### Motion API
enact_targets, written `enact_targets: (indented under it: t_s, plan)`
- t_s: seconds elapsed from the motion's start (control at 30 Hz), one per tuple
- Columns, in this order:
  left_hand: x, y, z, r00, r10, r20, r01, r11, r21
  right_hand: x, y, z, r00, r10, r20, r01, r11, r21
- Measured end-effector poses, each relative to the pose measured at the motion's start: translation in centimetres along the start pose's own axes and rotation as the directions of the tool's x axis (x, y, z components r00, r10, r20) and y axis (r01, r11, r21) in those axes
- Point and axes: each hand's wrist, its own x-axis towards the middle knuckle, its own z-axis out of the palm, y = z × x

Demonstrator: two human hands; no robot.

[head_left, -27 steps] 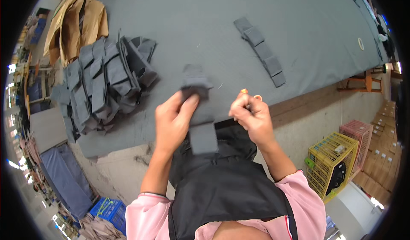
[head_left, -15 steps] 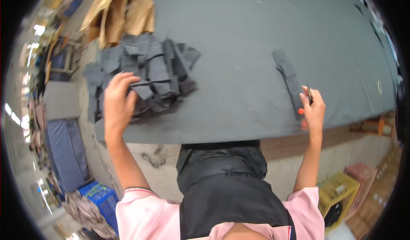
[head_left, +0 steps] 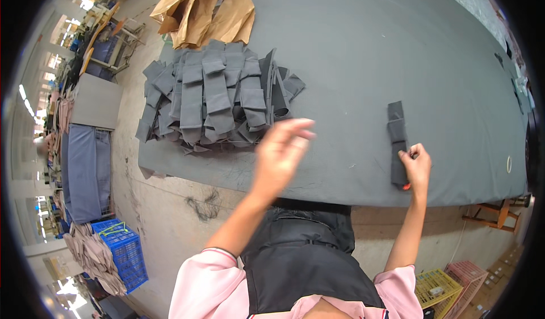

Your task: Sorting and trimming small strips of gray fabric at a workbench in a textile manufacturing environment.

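Note:
My right hand (head_left: pixel 418 168) is closed at the right of the table, thumb against the edge of a folded dark grey fabric strip (head_left: pixel 397 127) that lies lengthwise there. Held in that same hand is a pair of small scissors, mostly hidden; an orange bit of the handle (head_left: pixel 406 186) shows by the strip's lower end. My left hand (head_left: pixel 281 151), slightly blurred, is over the table's near part with its fingers stretched out and nothing in them. Just left of it lies a heap of similar grey fabric strips (head_left: pixel 217 94), layered in rows.
Dark grey cloth covers the broad table (head_left: pixel 340 52). Crumpled brown paper (head_left: pixel 207 12) sits beyond the heap. A thin ring (head_left: pixel 508 164) lies near the right edge. On the floor are a blue crate (head_left: pixel 128 259) at left and a yellow crate (head_left: pixel 440 288) at right.
My left hand has left the heap and moved right. My right hand has come down onto the strip, which now lies straighter. The view has shifted somewhat.

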Motion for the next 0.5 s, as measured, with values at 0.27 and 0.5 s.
enact_targets:
  t_s: [0.27,0.5]
  plan:
    - [-4.5,-6.6,10.8,0.822,-0.503,0.267,0.570,0.711,-0.412,-12.9,-8.7,6.0,0.914,0.153,0.376,-0.405,0.321,0.856]
    - [-5.7,-6.6,8.1,0.954,-0.266,0.139,0.265,0.964,0.025,-12.3,-12.0,4.3,0.956,0.134,0.263,-0.294,0.500,0.814]
